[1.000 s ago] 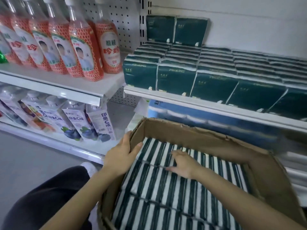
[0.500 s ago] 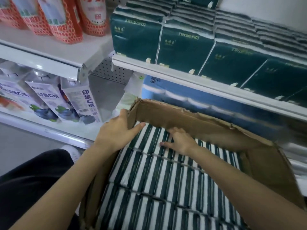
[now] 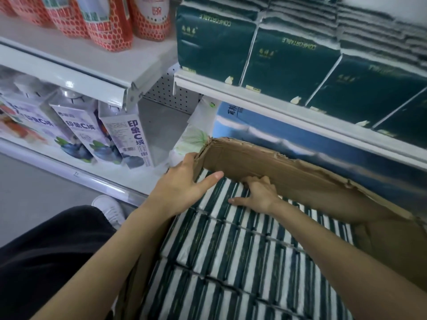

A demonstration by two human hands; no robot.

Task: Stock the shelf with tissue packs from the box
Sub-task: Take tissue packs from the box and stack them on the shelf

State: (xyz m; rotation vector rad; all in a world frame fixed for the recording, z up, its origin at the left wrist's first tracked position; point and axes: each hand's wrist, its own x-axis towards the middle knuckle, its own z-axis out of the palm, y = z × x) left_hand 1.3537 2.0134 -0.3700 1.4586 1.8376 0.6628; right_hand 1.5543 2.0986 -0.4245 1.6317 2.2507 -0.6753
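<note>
- Box (image 3: 277,172) of brown cardboard, rim torn and ragged, sits just below the white metal shelf (image 3: 254,98). It is filled with packs (image 3: 231,250) in tight rows.
- In the box, the packs show as narrow dark-green and white stripes under soft film, the rows parted by thin seams.
- On the box's left wall, near its far corner, the left hand (image 3: 184,183) clasps the cardboard, thumb inside over the packs and fingers outside.
- On the far row, the right hand (image 3: 258,195) has its fingers curled down over a pack's far edge against the wall, thumb stretched flat on top.
- The shelf holds stocked packs (image 3: 288,58), dark-green blocks with gold print, side by side.
- To the left are red bottles (image 3: 108,24) above and white cartons (image 3: 129,137) below.
</note>
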